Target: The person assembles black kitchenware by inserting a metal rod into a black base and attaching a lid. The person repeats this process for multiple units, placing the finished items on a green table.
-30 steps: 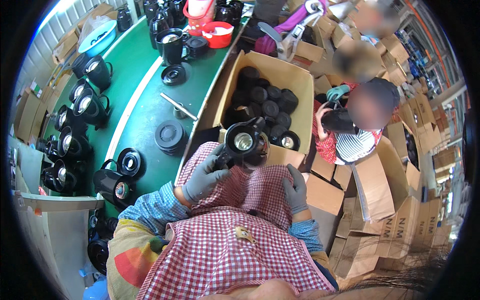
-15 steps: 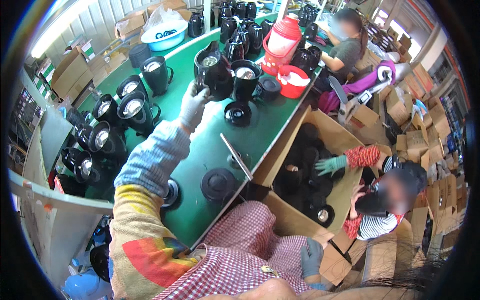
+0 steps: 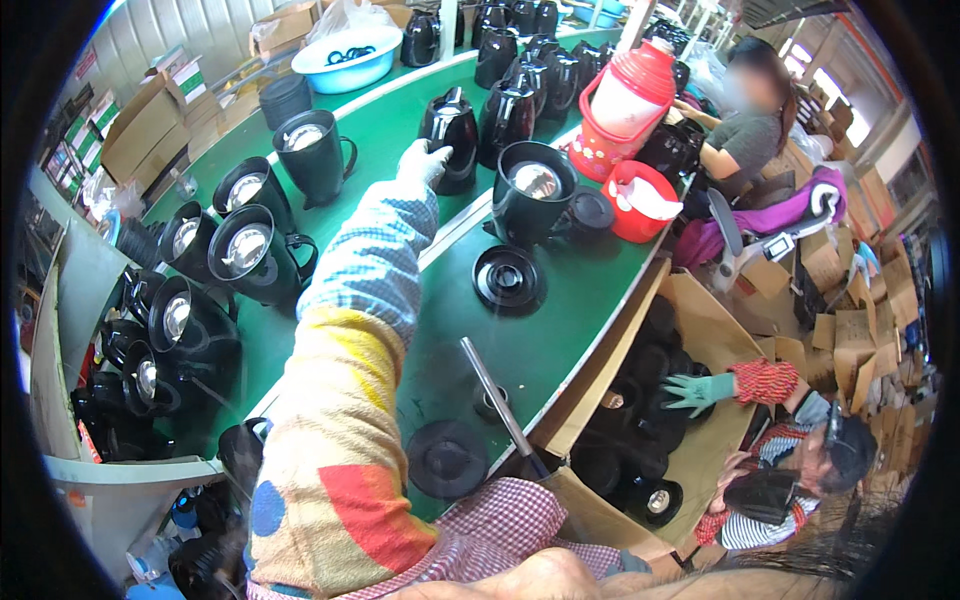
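Note:
My left hand (image 3: 423, 165), in a grey glove, is closed at the near side of a black jug (image 3: 450, 143). The jug stands upright on the green conveyor belt (image 3: 375, 110), beside other shiny black jugs (image 3: 508, 112). To its right, on the nearer green surface, stands an open black jug (image 3: 533, 190) with a silvery liner. A black lid (image 3: 505, 278) lies in front of that jug, and a dark round piece (image 3: 590, 212) rests next to it. Closer to me is a larger black disc (image 3: 447, 458). My right hand is out of sight.
Several open black jugs (image 3: 245, 245) crowd the left side. A metal bar (image 3: 500, 395) slants up at the table's edge. Right of it sits a cardboard box (image 3: 715, 310) of black parts, with a co-worker's green-gloved hand (image 3: 697, 393) inside. A red-and-white flask (image 3: 628, 95) stands farther back.
My left hand has moved forward with the jug, which was tilted near the open jug and now stands upright on the belt. The view has shifted, and my right hand has dropped out of sight.

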Tool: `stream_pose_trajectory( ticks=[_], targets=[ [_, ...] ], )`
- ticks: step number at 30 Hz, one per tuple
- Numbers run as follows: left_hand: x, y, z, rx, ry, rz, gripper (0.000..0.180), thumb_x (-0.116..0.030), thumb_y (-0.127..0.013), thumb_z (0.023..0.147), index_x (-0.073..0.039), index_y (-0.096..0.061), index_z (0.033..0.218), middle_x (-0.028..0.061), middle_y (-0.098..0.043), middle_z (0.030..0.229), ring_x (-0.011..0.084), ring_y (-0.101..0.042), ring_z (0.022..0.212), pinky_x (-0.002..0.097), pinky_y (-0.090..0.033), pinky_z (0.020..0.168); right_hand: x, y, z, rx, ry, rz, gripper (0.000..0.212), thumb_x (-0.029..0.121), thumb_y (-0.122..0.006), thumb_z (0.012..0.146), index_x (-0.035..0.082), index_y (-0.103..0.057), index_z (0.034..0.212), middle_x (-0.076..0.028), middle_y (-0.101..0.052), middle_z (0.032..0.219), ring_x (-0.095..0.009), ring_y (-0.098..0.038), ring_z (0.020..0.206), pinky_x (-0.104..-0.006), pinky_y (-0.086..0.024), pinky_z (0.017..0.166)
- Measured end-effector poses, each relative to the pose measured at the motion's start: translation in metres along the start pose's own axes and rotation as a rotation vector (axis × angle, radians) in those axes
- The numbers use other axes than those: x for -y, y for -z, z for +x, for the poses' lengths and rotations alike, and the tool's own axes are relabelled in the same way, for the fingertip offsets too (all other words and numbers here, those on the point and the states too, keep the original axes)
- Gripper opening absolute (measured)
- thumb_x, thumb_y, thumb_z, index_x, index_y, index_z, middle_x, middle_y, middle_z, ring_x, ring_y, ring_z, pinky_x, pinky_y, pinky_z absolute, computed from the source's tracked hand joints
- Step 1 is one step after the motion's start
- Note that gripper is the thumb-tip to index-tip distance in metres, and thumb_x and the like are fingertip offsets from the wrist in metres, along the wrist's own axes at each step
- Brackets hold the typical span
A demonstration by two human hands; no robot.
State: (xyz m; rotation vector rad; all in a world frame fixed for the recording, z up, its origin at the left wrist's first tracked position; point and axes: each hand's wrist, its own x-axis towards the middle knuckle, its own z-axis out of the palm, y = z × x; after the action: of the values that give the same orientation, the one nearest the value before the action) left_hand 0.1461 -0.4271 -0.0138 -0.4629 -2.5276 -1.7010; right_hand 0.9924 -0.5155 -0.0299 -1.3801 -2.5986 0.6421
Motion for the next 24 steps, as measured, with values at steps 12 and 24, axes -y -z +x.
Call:
stream_pose_trajectory(
  ticks=[12, 24],
  targets=[
    [-0.006, 0.155, 0.012, -0.225, -0.053, 1.072, 0.053, -0.009, -0.05, 0.094, -0.021, -0.051, 0.145, 0.0076, -0.035, 0.159, 0.0304, -0.028, 0.15, 0.0524, -0.026, 0.12, 0.014, 0.003, 0.009, -0.003, 0.009, 0.022, 0.04, 0.022, -0.068, 0.085, 0.002, -0.067, 0.12, -0.017, -0.067, 0.108, -0.037, -0.059, 0.104, -0.05, -0.042, 0.098],
    [-0.182, 0.26, -0.187, 0.142, -0.998, 0.458, 0.036, -0.006, -0.078, 0.072, -0.002, -0.063, 0.105, 0.0206, -0.055, 0.14, 0.0428, -0.051, 0.13, 0.0469, -0.044, 0.108, 0.024, 0.019, -0.038, -0.057, -0.015, 0.111, 0.039, 0.021, -0.065, 0.088, 0.005, -0.066, 0.123, -0.017, -0.068, 0.115, -0.038, -0.058, 0.111, -0.0494, -0.041, 0.105]
  ],
)
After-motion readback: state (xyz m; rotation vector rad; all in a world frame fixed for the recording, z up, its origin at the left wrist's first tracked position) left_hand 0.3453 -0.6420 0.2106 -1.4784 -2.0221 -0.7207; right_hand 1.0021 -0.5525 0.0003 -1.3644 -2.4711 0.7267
